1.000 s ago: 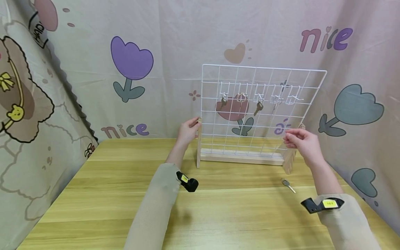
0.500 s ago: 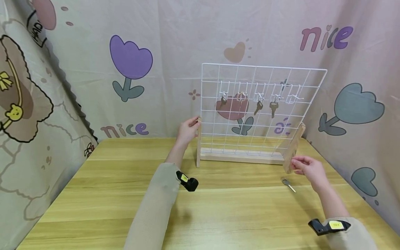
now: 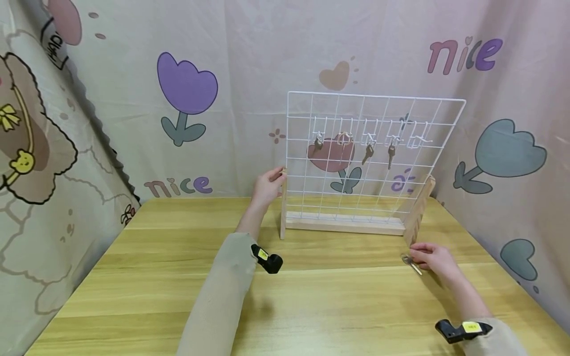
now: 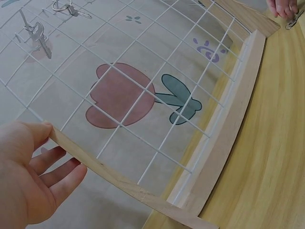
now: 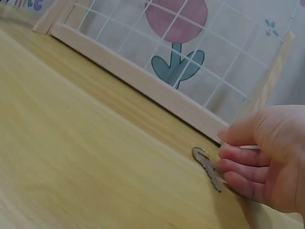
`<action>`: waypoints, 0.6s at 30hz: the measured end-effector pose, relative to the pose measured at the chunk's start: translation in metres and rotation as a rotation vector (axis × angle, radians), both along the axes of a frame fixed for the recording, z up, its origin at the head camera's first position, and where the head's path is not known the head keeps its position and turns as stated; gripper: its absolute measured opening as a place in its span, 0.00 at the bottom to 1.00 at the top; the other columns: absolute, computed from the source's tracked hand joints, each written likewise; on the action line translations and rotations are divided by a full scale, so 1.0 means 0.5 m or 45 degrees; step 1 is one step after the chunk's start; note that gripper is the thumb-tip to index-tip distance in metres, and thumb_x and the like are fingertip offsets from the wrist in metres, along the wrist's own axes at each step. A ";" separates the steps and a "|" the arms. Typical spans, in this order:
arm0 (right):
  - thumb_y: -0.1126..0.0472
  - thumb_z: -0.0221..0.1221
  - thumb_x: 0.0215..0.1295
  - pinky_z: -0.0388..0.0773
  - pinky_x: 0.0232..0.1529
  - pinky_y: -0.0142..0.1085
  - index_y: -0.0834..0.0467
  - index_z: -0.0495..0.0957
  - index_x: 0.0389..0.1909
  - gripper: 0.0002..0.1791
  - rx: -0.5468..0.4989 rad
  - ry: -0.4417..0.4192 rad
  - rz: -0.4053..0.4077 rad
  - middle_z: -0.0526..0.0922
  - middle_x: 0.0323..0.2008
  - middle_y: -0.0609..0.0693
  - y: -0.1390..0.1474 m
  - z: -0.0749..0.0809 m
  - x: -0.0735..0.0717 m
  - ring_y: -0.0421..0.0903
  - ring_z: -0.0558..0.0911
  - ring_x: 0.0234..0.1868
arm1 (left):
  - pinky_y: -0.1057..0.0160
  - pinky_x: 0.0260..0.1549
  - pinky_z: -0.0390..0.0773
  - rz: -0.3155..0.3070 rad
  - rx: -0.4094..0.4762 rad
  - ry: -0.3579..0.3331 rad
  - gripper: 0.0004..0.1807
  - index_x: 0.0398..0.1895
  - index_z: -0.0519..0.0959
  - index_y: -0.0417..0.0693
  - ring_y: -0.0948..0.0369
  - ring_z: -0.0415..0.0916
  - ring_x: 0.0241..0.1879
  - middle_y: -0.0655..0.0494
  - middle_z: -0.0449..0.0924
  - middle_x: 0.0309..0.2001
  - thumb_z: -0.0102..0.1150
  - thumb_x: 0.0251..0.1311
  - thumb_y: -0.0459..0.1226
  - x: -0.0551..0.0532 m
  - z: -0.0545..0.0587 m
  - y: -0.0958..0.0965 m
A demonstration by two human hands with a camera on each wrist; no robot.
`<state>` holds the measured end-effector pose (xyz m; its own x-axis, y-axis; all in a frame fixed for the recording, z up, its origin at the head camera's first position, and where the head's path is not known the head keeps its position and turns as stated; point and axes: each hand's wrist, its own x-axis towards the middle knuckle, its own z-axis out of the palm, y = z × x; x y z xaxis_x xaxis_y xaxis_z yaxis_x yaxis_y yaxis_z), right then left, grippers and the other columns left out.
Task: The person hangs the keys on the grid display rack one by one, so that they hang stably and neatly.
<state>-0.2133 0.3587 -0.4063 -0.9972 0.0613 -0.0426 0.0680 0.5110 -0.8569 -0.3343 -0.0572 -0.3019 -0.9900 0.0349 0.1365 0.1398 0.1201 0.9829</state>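
Note:
A white wire grid rack on a wooden stand has keys hanging from several of its hooks. My left hand holds the wooden side post of the rack, thumb at its top end and fingers along its outer side. One loose key with a small ring lies flat on the table in front of the rack's right end. My right hand is right beside that key, its fingers loosely bent and holding nothing. From the head, its fingertips overlap the key's right side.
The wooden table stretches in front of the rack. A patterned curtain hangs close behind it and along both sides. The rack's right wooden post stands just behind the right hand.
My right hand has come down from the rack's right side to the loose key on the table. The fourth hanging key has turned on its hook. My left hand stays on the post.

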 end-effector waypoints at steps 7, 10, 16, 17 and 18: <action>0.59 0.61 0.60 0.75 0.28 0.30 0.75 0.72 0.48 0.23 0.191 0.008 0.007 0.81 0.35 0.51 -0.001 -0.012 -0.010 0.35 0.74 0.29 | 0.49 0.49 0.74 -0.007 0.022 0.006 0.23 0.64 0.68 0.49 0.55 0.67 0.59 0.51 0.67 0.63 0.51 0.66 0.39 -0.002 -0.002 0.001; 0.58 0.62 0.59 0.72 0.27 0.31 0.74 0.73 0.46 0.23 0.287 0.035 0.042 0.81 0.35 0.54 -0.005 -0.012 -0.012 0.39 0.73 0.30 | 0.49 0.48 0.74 -0.007 0.022 0.007 0.22 0.64 0.68 0.49 0.55 0.67 0.59 0.51 0.67 0.63 0.51 0.66 0.39 -0.001 -0.001 0.001; 0.61 0.64 0.57 0.69 0.29 0.31 0.73 0.76 0.41 0.19 0.425 0.093 0.082 0.80 0.31 0.53 -0.015 -0.009 -0.012 0.42 0.73 0.31 | 0.51 0.48 0.75 -0.008 0.021 -0.005 0.23 0.64 0.68 0.49 0.55 0.67 0.59 0.51 0.67 0.63 0.52 0.66 0.39 0.000 0.001 0.001; 0.62 0.63 0.57 0.69 0.30 0.32 0.73 0.76 0.41 0.18 0.442 0.100 0.086 0.80 0.31 0.53 -0.017 -0.008 -0.012 0.43 0.73 0.32 | 0.50 0.48 0.75 -0.009 0.023 -0.006 0.23 0.64 0.68 0.49 0.55 0.67 0.59 0.51 0.67 0.63 0.52 0.66 0.39 0.000 0.001 0.001; 0.62 0.63 0.57 0.69 0.30 0.33 0.73 0.76 0.40 0.17 0.457 0.105 0.087 0.80 0.30 0.52 -0.018 -0.008 -0.012 0.43 0.73 0.32 | 0.50 0.49 0.74 -0.011 0.024 -0.005 0.23 0.64 0.68 0.48 0.55 0.67 0.59 0.50 0.67 0.63 0.51 0.66 0.39 0.000 0.001 0.001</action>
